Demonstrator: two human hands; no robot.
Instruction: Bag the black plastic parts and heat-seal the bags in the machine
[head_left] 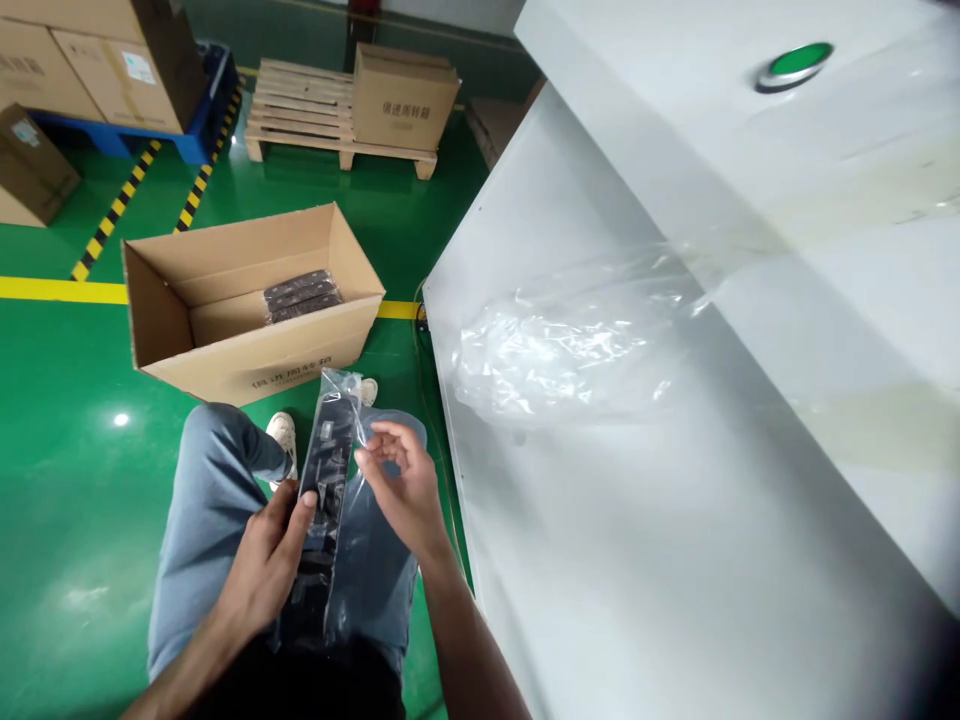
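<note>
My left hand (268, 560) grips the lower part of a long black part in a clear plastic bag (328, 470), held upright over my lap. My right hand (401, 485) pinches the bag's right edge near its top, fingers curled. An open cardboard box (247, 355) stands on the green floor just beyond my knees, with several more black bagged parts (301, 294) lying inside it.
A white machine surface (675, 500) fills the right side, with a heap of clear plastic bags (555, 350) on it and a green button (795, 64) at the top. Stacked cartons (112, 60) and a wooden pallet with a box (401, 95) stand at the back.
</note>
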